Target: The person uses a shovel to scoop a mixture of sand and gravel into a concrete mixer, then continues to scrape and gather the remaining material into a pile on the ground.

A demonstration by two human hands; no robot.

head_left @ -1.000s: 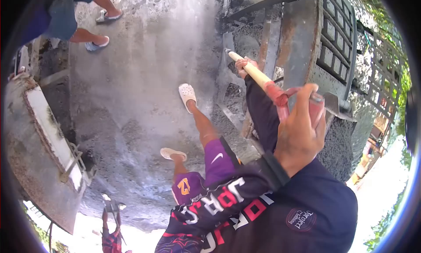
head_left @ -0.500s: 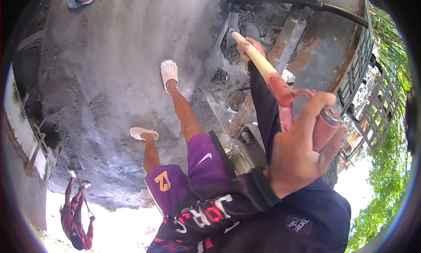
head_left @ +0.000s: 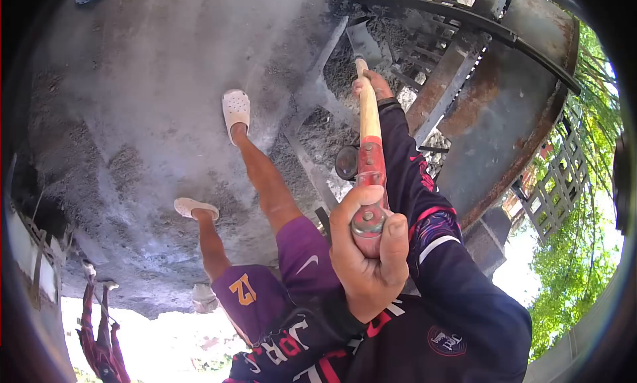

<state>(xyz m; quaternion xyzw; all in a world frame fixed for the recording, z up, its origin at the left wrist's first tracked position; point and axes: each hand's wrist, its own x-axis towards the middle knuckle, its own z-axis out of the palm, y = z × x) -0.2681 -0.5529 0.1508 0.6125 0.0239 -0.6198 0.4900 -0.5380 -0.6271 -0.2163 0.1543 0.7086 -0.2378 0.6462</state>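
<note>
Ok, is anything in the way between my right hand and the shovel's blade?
Nothing visible is: your right hand holds the shovel by its wooden shaft, and only the shaft's end lies before the blade. A dark metal bar shows past the blade, not between.

Just below centre, the left hand (head_left: 365, 277) wraps the red grip of a shovel (head_left: 371, 151) — the right hand (head_left: 378, 85) clasps its wooden shaft at upper centre, near the blade (head_left: 365, 41) — with another person (head_left: 103, 346) at lower left.
</note>
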